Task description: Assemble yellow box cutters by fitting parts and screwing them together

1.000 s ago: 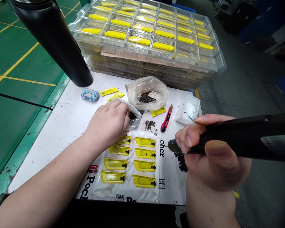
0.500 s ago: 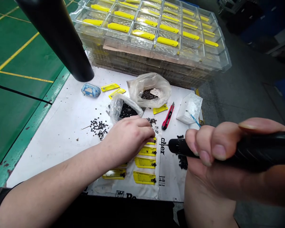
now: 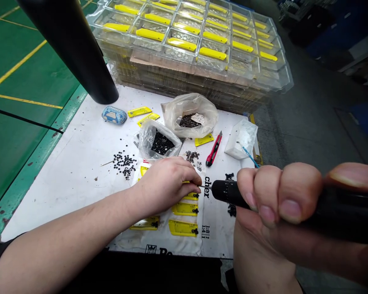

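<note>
My right hand [image 3: 279, 204] is wrapped round a black electric screwdriver [image 3: 228, 192], which points left with its thin bit. The bit's tip meets the fingertips of my left hand [image 3: 174, 177]. My left thumb and forefinger are pinched together over the row of yellow plastic parts [image 3: 184, 209]; whatever they hold is hidden. Several of these parts lie on a white printed sheet [image 3: 184, 245], with small black pieces at their right ends. More yellow parts [image 3: 145, 223] lie to the left, partly under my left forearm.
Behind my left hand stand a bag of black pieces [image 3: 162, 143] and a bag of dark screws [image 3: 188, 120]. Near them lie a red cutter knife [image 3: 214, 149], loose black dots [image 3: 124, 161] and a blue tin [image 3: 114, 115]. A clear compartment tray [image 3: 184, 55] and a black bottle [image 3: 76, 49] stand behind.
My left hand has come down slightly, and its thumb and forefinger now close at the screwdriver bit's tip. The screwdriver has come nearer to those fingers. The view has shifted slightly.
</note>
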`<state>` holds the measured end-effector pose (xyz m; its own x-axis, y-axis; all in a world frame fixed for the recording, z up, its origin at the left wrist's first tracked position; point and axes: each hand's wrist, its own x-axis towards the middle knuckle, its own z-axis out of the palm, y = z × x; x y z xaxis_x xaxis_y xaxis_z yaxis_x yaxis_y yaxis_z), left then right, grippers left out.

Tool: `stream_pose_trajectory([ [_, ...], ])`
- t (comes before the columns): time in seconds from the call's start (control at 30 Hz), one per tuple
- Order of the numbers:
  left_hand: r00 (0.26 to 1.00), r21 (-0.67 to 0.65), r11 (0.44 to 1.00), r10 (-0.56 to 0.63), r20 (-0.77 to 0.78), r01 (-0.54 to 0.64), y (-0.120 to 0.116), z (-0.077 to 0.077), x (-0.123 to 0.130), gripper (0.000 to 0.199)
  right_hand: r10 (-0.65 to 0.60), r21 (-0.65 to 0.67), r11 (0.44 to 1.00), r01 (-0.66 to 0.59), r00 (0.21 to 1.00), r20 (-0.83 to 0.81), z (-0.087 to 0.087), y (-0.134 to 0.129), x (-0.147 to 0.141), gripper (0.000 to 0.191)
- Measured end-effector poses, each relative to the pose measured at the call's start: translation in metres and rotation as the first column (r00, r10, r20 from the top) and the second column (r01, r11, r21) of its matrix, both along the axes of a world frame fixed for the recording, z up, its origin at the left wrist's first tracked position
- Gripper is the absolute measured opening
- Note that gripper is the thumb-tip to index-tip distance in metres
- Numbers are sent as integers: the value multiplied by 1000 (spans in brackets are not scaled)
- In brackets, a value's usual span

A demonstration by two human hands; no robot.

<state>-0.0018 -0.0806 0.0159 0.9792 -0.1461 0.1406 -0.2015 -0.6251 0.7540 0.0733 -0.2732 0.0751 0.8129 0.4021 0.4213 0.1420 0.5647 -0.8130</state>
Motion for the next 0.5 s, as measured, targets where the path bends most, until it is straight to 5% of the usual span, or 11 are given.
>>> stream_pose_trajectory([
  [0.27,1000,-22,1000,-11,1,11,0,0,0,8,33,96,995,-41,996,82,-9,0,5,51],
  [0.5,1000,-45,999,-25,17,26,1,0,0,8,-16,-5,1000,16,999,50,-10,-6,1,38],
])
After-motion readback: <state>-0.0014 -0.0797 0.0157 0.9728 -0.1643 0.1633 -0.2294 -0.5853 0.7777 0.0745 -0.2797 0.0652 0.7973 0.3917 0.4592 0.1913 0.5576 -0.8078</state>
